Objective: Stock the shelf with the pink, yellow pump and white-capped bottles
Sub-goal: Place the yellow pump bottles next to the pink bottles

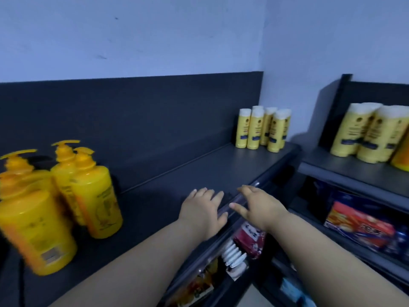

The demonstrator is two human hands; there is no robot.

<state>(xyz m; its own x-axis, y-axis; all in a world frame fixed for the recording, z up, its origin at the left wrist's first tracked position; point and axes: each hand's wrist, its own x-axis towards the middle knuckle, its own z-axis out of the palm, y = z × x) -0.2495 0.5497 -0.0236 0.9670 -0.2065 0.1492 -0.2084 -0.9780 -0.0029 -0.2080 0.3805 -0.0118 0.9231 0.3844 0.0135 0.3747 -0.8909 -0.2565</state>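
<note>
Fingers (218, 197) of left hand (202, 207) and right hand (257, 206) are spreading open, empty, by shelf (177, 171) front edge; crowded yellow pump bottles (95, 193) are likely risking toppling if nudged.

Stretching the left forearm (141, 260) and right forearm (323, 251) forward, side by side. Holding the left hand (202, 207) palm down, fingers straight and together. Spreading the right hand (257, 204) just beside it, palm down, fingers relaxed, gripping nothing.
</note>
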